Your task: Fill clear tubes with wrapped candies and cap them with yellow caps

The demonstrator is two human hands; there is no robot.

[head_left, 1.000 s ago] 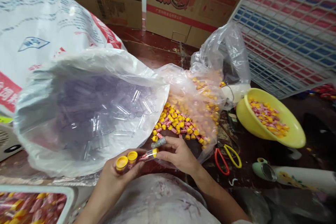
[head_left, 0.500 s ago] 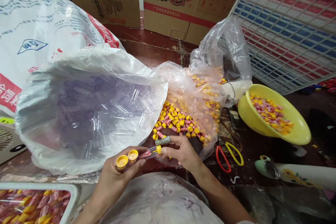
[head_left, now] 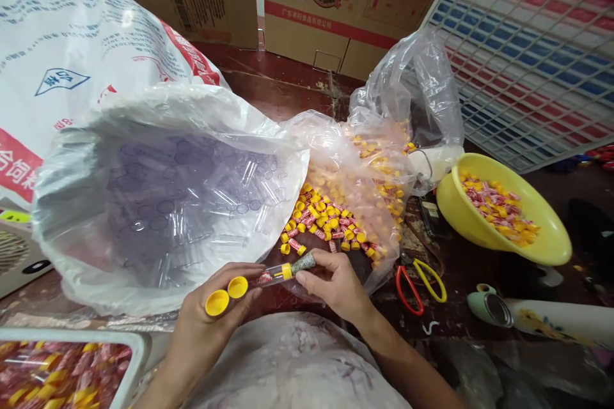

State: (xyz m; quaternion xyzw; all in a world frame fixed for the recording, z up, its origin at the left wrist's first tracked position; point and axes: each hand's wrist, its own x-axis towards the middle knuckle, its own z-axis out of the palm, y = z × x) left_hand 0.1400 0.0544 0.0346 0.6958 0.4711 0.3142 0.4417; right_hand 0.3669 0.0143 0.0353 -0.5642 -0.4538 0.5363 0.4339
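My left hand [head_left: 211, 310] is closed around several clear plastic tubes. Two yellow open-looking ends, caps [head_left: 217, 303], face me, and another tube [head_left: 273, 275] with a red-and-white wrapped piece inside points right, a yellow cap [head_left: 286, 271] on its end. My right hand [head_left: 333, 281] is beside that cap; a grey speckled sleeve [head_left: 303, 262], seemingly wrapped on its index finger, presses against the cap's end. Thumb and index finger are apart. Just beyond lie loose yellow caps with red-and-white pieces [head_left: 326, 217], spilling from a clear bag [head_left: 330, 140].
A white sack [head_left: 52, 204] of empty clear tubes lies open at left. Filled tubes sit in a white tub [head_left: 137, 351] at lower left. On the right are a yellow bowl [head_left: 551, 236], red-and-yellow-handled scissors [head_left: 407, 291] and a flowered flask [head_left: 551, 319]. Cardboard boxes [head_left: 307, 32] stand behind.
My right index finger has shifted from above the capped tube onto the cap's end, and the thumb has drawn off the cap. My left hand has turned slightly, still holding the tubes.
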